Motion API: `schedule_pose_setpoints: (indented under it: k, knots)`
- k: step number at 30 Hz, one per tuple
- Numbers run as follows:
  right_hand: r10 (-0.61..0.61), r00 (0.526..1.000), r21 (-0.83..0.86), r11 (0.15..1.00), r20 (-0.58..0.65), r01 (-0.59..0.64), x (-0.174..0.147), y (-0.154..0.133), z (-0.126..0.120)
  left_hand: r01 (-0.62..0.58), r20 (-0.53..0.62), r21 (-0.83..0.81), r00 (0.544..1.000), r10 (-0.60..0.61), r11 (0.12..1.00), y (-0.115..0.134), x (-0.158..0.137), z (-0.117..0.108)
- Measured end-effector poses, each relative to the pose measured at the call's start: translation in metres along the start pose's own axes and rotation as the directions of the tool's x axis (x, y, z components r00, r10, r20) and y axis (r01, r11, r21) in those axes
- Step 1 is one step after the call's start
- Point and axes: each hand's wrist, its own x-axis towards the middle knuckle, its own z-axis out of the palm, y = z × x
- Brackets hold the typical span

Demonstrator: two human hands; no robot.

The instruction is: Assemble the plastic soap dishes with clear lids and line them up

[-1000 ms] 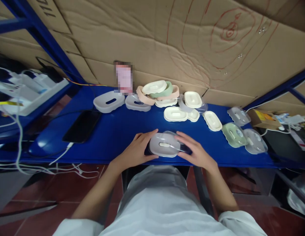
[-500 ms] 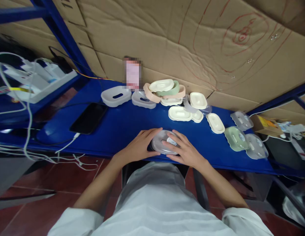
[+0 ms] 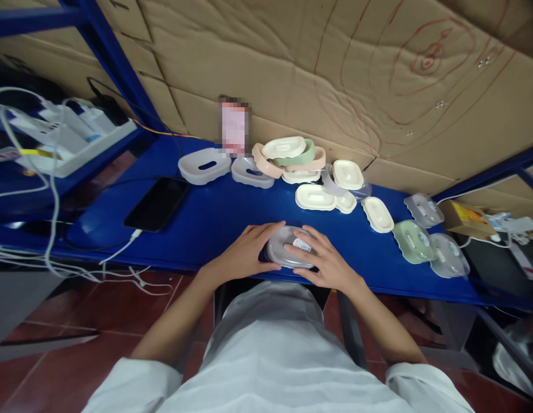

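Note:
A grey oval soap dish [image 3: 278, 246] with a clear lid and a round white label lies at the front edge of the blue table, between my hands. My left hand [image 3: 244, 252] grips its left side, thumb at the near edge and fingers at the far edge. Over its right side curves my right hand [image 3: 326, 259], its fingers spread across the lid beside the label. Beyond the hands lie a cream soap dish insert [image 3: 316, 197] and a smaller cream tray [image 3: 377, 214]. Part of the held dish is hidden under my fingers.
Grey dish bases [image 3: 205, 166] and a pile of peach, green and cream parts [image 3: 283, 148] line the cardboard wall. Lidded dishes [image 3: 414, 242] sit at the right. A black phone [image 3: 157, 204] with a white cable lies left, near a power strip tray [image 3: 98, 146].
The view has shifted very slightly. Both hands stay on the grey soap dish in nearly the same pose.

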Motion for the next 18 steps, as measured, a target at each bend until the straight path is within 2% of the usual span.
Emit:
schedule_pose_setpoints:
  k: [4, 11, 13, 15, 17, 18]
  knots:
    - [0.01, 1.0, 0.036, 0.999, -0.008, -0.01, -0.002, 0.003, 0.0, -0.006, 0.0, 0.001, 1.0, 0.006, 1.0, 0.0, -0.001, 0.0]
    - [0.047, 0.998, -0.043, 0.998, 0.04, -0.046, -0.002, -0.006, 0.004, -0.027, -0.006, 0.0, 1.0, 0.027, 1.0, -0.002, -0.001, 0.002]
    - [0.061, 0.997, -0.067, 0.996, 0.039, -0.059, -0.002, -0.011, -0.008, -0.038, -0.017, 0.002, 0.999, 0.038, 0.999, 0.0, -0.001, 0.0]
    - [0.077, 0.997, -0.113, 0.991, 0.012, -0.075, -0.007, -0.01, -0.032, -0.035, -0.037, 0.003, 0.999, 0.035, 0.999, 0.003, -0.002, -0.002]
    - [0.157, 0.985, -0.181, 0.969, -0.068, -0.167, -0.019, 0.004, -0.063, -0.021, -0.047, 0.005, 0.999, 0.021, 1.0, 0.006, -0.003, -0.003]
    - [0.235, 0.964, -0.219, 0.941, -0.127, -0.258, -0.028, 0.016, -0.079, -0.015, -0.046, 0.012, 0.999, 0.016, 1.0, 0.008, -0.003, -0.004]
